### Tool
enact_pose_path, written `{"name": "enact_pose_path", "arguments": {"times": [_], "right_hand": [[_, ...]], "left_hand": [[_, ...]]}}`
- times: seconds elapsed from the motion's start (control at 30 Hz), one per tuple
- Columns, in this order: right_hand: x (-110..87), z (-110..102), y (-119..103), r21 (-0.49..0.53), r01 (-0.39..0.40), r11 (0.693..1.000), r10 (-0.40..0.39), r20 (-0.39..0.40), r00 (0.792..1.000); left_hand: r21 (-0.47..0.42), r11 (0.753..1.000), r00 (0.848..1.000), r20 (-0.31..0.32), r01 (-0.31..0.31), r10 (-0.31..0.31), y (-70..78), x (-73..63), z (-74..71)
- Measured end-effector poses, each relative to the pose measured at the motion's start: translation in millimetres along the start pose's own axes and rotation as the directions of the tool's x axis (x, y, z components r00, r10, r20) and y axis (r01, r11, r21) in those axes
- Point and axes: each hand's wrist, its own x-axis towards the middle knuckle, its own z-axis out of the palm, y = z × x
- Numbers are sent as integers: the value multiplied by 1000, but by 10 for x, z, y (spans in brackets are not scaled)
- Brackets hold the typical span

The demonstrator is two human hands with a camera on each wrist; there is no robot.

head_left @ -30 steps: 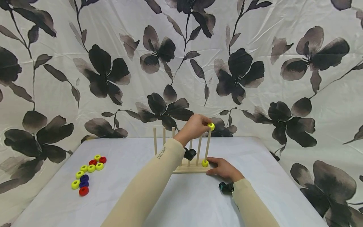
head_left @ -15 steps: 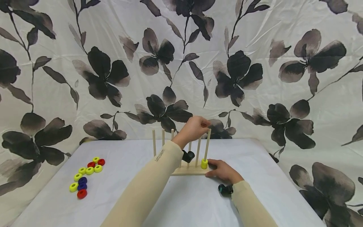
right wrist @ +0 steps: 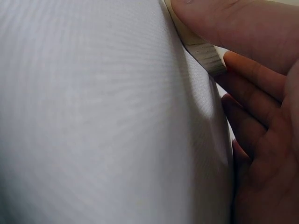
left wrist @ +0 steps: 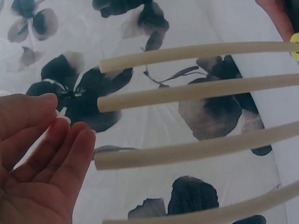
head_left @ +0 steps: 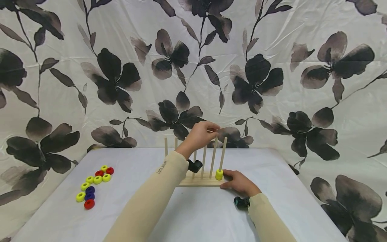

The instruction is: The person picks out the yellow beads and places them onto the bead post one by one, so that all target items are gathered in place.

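Observation:
A wooden peg rack (head_left: 199, 182) with a row of upright pegs stands toward the back of the table. Yellow rings (head_left: 219, 174) sit stacked at the foot of its rightmost peg. My left hand (head_left: 198, 136) is up by the peg tops; in the left wrist view its fingers (left wrist: 70, 172) are loosely bent, hold nothing and stay apart from the peg ends (left wrist: 105, 105). At the rack's right end, my right hand (head_left: 240, 183) grips the base, thumb (right wrist: 243, 32) on the near side and fingers behind. The left forearm hides part of the rack.
Loose yellow, red and blue rings lie on the left of the white-covered table (head_left: 130, 201), among them a red ring (head_left: 89, 204) and a blue ring (head_left: 90, 190). A floral cloth (head_left: 211, 84) hangs behind the table's back edge.
My left hand let go of a yellow ring at the top of the rightmost peg. The ring dropped onto the one below, and the hand moved left. My right hand stayed at the base.

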Motion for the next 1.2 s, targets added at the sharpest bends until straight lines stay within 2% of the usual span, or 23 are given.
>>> {"name": "enact_pose_path", "arguments": {"times": [0.6, 1.2], "right_hand": [[-66, -41, -55, 12, 22, 1000, -22, -1, 1000], [-43, -11, -42, 26, -7, 1000, 7, 1, 1000]], "left_hand": [[27, 1000, 998, -70, 8, -6, -219, -229, -318], [41, 997, 987, -150, 69, -62, -464, -585, -678]]}}
